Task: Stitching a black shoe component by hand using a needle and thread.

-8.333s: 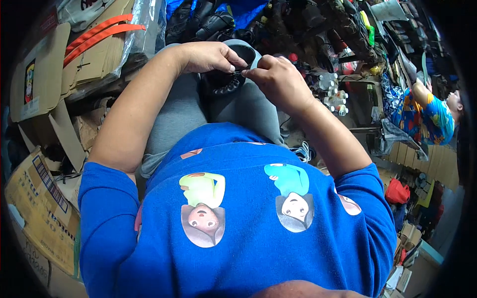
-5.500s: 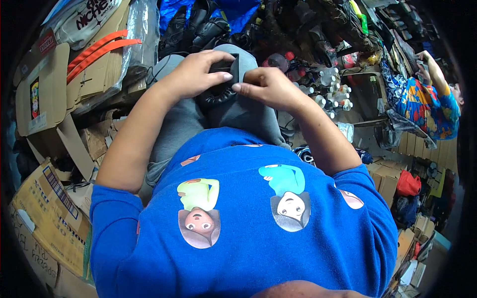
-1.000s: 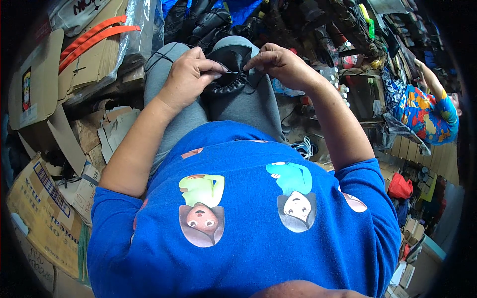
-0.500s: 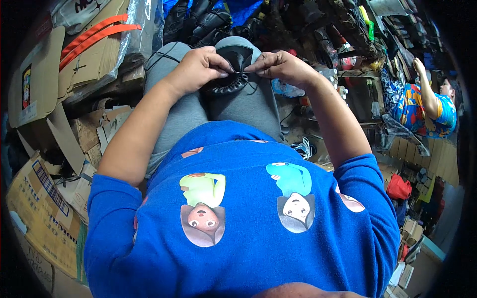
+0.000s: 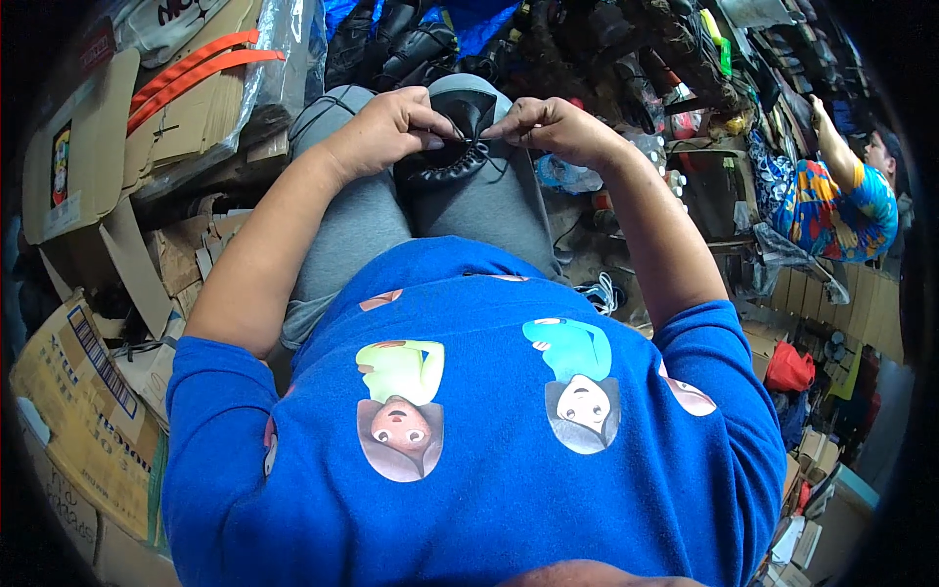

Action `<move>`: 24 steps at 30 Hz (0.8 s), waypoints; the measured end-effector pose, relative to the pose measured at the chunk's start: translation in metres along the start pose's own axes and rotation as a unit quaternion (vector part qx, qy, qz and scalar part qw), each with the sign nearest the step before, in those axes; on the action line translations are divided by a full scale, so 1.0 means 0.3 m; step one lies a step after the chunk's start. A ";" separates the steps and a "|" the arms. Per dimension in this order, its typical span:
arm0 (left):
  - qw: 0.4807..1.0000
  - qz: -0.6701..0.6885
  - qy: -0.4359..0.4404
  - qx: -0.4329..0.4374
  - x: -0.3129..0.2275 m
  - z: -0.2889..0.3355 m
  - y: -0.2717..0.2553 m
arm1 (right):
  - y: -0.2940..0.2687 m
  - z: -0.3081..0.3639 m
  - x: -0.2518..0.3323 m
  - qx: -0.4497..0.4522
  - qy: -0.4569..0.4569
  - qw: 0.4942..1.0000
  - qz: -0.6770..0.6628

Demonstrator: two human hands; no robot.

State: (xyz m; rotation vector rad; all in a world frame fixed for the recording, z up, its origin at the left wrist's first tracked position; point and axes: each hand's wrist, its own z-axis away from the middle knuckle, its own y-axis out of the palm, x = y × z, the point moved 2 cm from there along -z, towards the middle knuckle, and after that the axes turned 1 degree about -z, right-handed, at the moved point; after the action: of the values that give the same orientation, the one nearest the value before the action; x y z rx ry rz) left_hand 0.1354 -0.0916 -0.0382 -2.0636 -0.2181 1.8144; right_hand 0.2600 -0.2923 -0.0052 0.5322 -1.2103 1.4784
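Observation:
A black leather piece (image 5: 462,110), shaped like a shoe upper with a puckered, gathered edge, rests on my grey-trousered thighs. My left hand (image 5: 401,127) comes at it from the left, thumb and forefinger pinched at its middle. On the other side, my right hand (image 5: 548,130) is also closed, its thumb and forefinger pinching at the same spot. The fingertips of both hands almost meet at the gathered fold. Whether a thread or needle is between them is too small to tell. A thin black cord (image 5: 497,164) trails beside the puckered edge.
Black shoes (image 5: 416,54) lie beyond my knees. Flattened cardboard (image 5: 196,117) with orange strips (image 5: 196,73) is stacked at left, above a cardboard box (image 5: 88,391). Plastic bottles (image 5: 567,176) stand right of my leg. Another person (image 5: 841,205) sits at far right.
The view has shifted slightly. Both hands keep their pinch on the black leather piece, with hardly any movement. The other person's raised arm has moved a little.

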 end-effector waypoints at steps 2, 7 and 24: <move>1.000 -0.001 -0.005 0.000 0.000 0.003 0.001 | 0.002 0.005 0.023 0.000 -0.009 1.000 0.007; 1.000 -0.008 -0.028 0.000 -0.006 -0.001 0.005 | 0.003 0.010 0.037 -0.006 0.015 1.000 0.023; 0.992 -0.108 -0.017 -0.056 -0.094 0.077 0.013 | 0.057 0.057 0.069 -0.076 -0.024 0.993 0.082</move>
State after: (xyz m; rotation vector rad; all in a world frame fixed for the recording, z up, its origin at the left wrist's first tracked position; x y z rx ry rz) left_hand 0.1080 -0.1012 -0.0161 -1.9963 -0.5416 1.7413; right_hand 0.2334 -0.2961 0.0119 0.3732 -1.4207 1.5021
